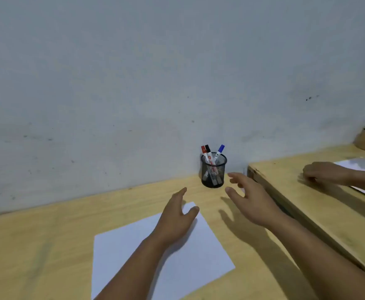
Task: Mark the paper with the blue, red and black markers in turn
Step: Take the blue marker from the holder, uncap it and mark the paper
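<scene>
1. Blue marker (pixel 220 150), red marker (pixel 204 151) and black marker (pixel 208 150) stand capped in a black mesh pen cup (pixel 214 172) by the wall
2. Left hand (pixel 177 215) lies flat and empty, apparently touching the white paper (pixel 134 256)
3. Right hand (pixel 250 198), fingers spread and empty, hovers just beside the cup

Left hand (pixel 177 215): fingers extended, palm down, empty. Right hand (pixel 250 200): raised farther right, fingers spread, empty.
</scene>
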